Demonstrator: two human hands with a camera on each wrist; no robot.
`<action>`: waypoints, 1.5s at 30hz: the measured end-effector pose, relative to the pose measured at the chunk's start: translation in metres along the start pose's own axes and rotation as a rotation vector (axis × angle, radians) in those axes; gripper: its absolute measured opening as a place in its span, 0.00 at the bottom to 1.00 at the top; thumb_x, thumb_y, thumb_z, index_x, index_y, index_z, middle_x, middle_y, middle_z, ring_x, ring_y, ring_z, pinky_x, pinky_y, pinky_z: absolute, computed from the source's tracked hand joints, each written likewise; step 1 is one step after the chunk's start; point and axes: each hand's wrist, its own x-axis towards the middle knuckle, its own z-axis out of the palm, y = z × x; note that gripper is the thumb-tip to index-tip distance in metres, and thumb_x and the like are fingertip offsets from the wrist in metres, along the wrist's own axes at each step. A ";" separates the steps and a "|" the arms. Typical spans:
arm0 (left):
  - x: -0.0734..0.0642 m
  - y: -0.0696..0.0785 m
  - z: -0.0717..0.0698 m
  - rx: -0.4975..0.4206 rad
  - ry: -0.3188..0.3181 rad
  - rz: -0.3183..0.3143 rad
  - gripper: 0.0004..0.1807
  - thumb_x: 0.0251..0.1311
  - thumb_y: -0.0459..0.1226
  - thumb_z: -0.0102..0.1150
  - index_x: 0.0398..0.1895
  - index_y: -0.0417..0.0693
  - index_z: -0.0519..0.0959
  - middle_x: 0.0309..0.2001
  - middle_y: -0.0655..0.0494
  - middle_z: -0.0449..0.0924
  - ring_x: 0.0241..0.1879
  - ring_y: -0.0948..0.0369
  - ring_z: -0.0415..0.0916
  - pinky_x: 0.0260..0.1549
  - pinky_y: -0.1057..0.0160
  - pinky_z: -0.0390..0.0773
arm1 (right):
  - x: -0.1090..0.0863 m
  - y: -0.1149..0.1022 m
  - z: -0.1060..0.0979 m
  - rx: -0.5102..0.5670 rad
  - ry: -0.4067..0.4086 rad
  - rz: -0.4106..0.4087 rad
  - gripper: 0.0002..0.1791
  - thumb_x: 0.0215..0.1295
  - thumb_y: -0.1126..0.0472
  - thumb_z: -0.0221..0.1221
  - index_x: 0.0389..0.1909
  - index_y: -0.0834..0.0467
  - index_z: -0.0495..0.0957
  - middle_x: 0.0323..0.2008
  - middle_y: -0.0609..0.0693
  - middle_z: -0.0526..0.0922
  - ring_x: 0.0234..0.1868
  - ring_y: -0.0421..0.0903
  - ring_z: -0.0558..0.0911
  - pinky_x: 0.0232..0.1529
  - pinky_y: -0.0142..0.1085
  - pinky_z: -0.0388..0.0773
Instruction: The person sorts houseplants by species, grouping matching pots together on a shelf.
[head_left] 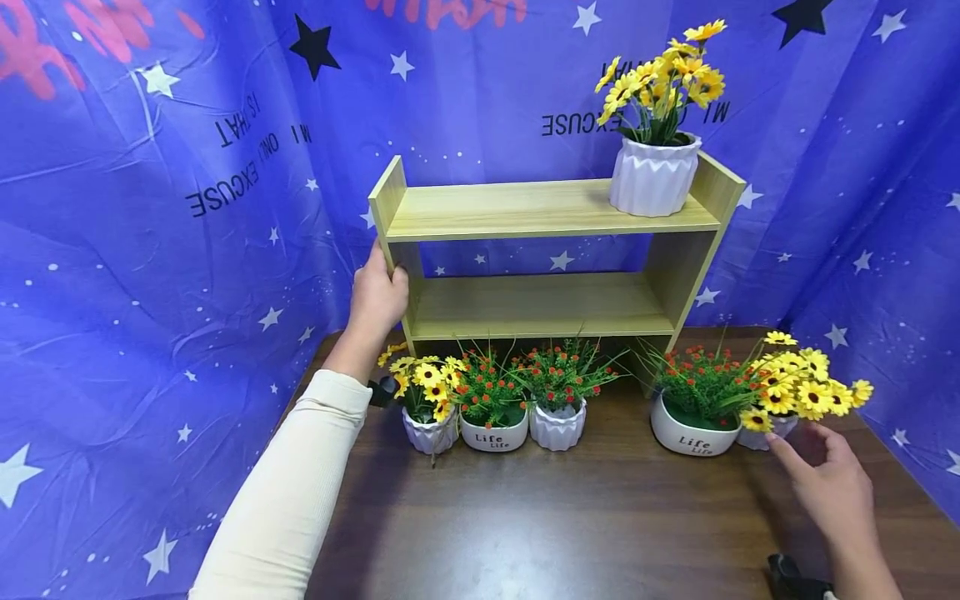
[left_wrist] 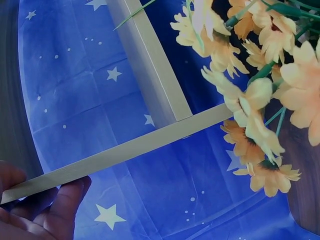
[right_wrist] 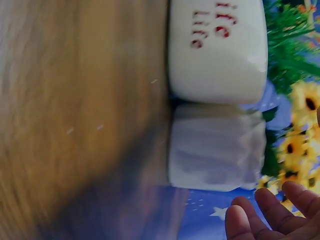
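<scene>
My left hand (head_left: pixel 378 293) grips the left side panel of a light wooden two-tier shelf (head_left: pixel 517 210). In the left wrist view, the thumb and fingers pinch the panel's edge (left_wrist: pixel 115 152). At the right, my right hand (head_left: pixel 834 487) is beside a white ribbed pot (right_wrist: pixel 217 150) of yellow daisy-like flowers (head_left: pixel 806 387), fingers spread and relaxed. That pot stands against a white oval "Life" pot (head_left: pixel 693 429) with red-dotted greenery. Another ribbed pot (head_left: pixel 654 177) of yellow flowers stands on the upper tier's right end.
Before the shelf's left half stand a ribbed pot (head_left: pixel 430 433) of yellow flowers, an oval "Life" pot (head_left: pixel 495 437) and a ribbed pot (head_left: pixel 557 427) of red-dotted greenery. Brown wooden table (head_left: pixel 525 525) lies beneath. A blue star-printed curtain (head_left: pixel 187 275) surrounds the table's back and sides.
</scene>
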 end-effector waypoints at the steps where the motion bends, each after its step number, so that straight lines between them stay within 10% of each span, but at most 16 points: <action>1: 0.000 0.000 0.001 0.000 0.000 0.000 0.26 0.70 0.35 0.46 0.71 0.50 0.63 0.55 0.33 0.77 0.54 0.39 0.76 0.51 0.41 0.75 | 0.002 0.003 -0.001 0.000 -0.013 0.009 0.41 0.69 0.46 0.58 0.67 0.75 0.59 0.60 0.78 0.67 0.60 0.75 0.66 0.54 0.63 0.62; 11: 0.002 0.000 0.001 -0.014 -0.002 0.006 0.26 0.71 0.35 0.45 0.72 0.48 0.62 0.58 0.33 0.76 0.56 0.39 0.75 0.53 0.41 0.74 | 0.027 0.018 0.000 0.025 -0.098 0.139 0.50 0.69 0.41 0.55 0.73 0.74 0.48 0.67 0.78 0.58 0.65 0.76 0.60 0.59 0.67 0.61; 18: 0.003 0.001 0.001 -0.010 -0.007 0.001 0.27 0.71 0.35 0.45 0.72 0.48 0.62 0.57 0.33 0.76 0.56 0.39 0.75 0.53 0.42 0.74 | 0.042 0.029 0.015 0.093 -0.117 0.088 0.49 0.70 0.47 0.57 0.74 0.73 0.44 0.68 0.79 0.56 0.66 0.76 0.60 0.59 0.67 0.62; 22: 0.003 0.002 0.001 -0.006 -0.005 0.006 0.27 0.71 0.35 0.45 0.73 0.48 0.61 0.57 0.33 0.76 0.56 0.39 0.75 0.53 0.42 0.74 | 0.046 0.033 0.026 0.134 -0.089 0.006 0.45 0.68 0.51 0.61 0.74 0.70 0.50 0.63 0.75 0.65 0.52 0.56 0.74 0.46 0.37 0.78; 26: 0.002 0.001 0.001 -0.003 -0.002 0.003 0.28 0.71 0.35 0.46 0.73 0.48 0.61 0.57 0.33 0.77 0.55 0.39 0.75 0.53 0.42 0.74 | 0.050 0.033 0.033 0.133 -0.067 -0.012 0.39 0.67 0.53 0.62 0.69 0.71 0.59 0.55 0.69 0.72 0.37 0.38 0.71 0.27 0.24 0.71; 34: 0.001 0.000 0.002 -0.010 0.001 0.009 0.27 0.70 0.34 0.45 0.72 0.49 0.62 0.55 0.34 0.78 0.54 0.40 0.76 0.51 0.43 0.76 | 0.055 0.031 0.041 0.275 -0.062 0.051 0.44 0.69 0.55 0.59 0.78 0.59 0.47 0.73 0.66 0.57 0.71 0.55 0.58 0.69 0.40 0.57; 45: 0.001 0.000 0.002 -0.012 0.002 0.007 0.27 0.70 0.34 0.45 0.73 0.49 0.62 0.56 0.33 0.77 0.55 0.40 0.76 0.52 0.42 0.75 | 0.059 0.027 0.044 0.291 -0.020 0.111 0.43 0.68 0.54 0.60 0.78 0.58 0.50 0.73 0.64 0.58 0.71 0.55 0.59 0.68 0.40 0.60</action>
